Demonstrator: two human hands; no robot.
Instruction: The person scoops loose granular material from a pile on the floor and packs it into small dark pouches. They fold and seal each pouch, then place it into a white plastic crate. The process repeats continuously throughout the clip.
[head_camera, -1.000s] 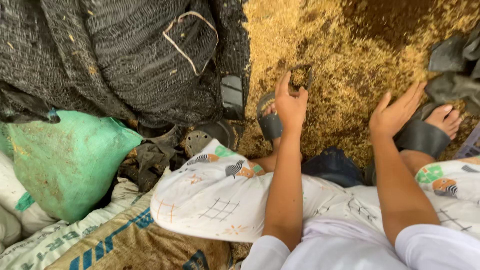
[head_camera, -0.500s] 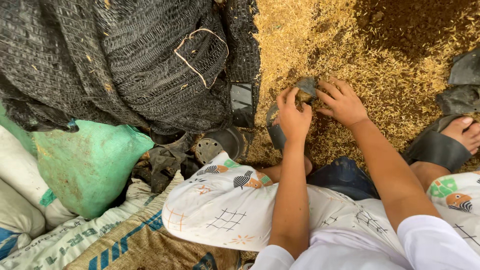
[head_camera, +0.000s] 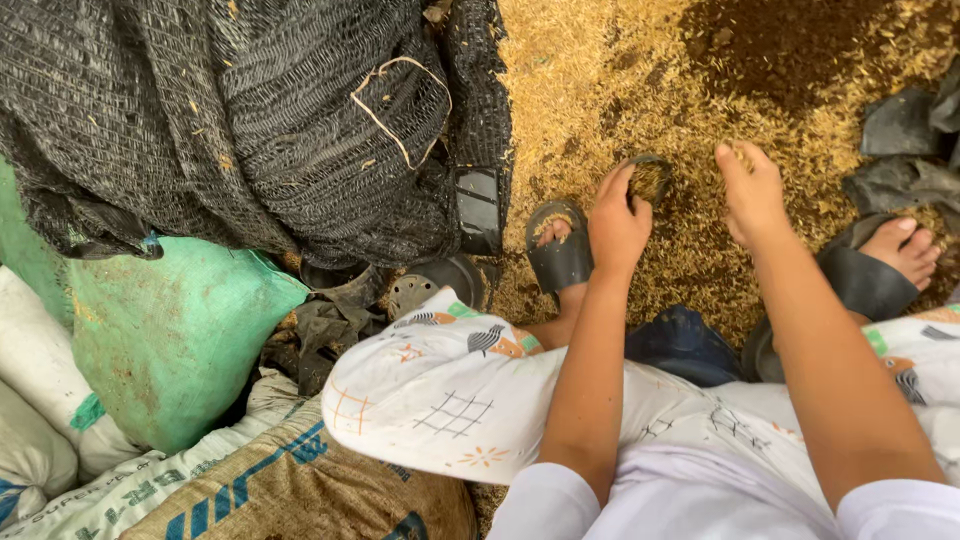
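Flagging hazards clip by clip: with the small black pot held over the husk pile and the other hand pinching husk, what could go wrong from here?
1. The left hand holds the small black pot only at its rim, tilted; a loose grip may tip the husk back out.
2. The right hand pinches husk apart from the pot, so some may drop on the husk pile instead.
3. Husk already lies on the left sandal; more could gather underfoot.

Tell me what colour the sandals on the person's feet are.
Black. Both sandals show in the head view, standing on yellow-brown husks.
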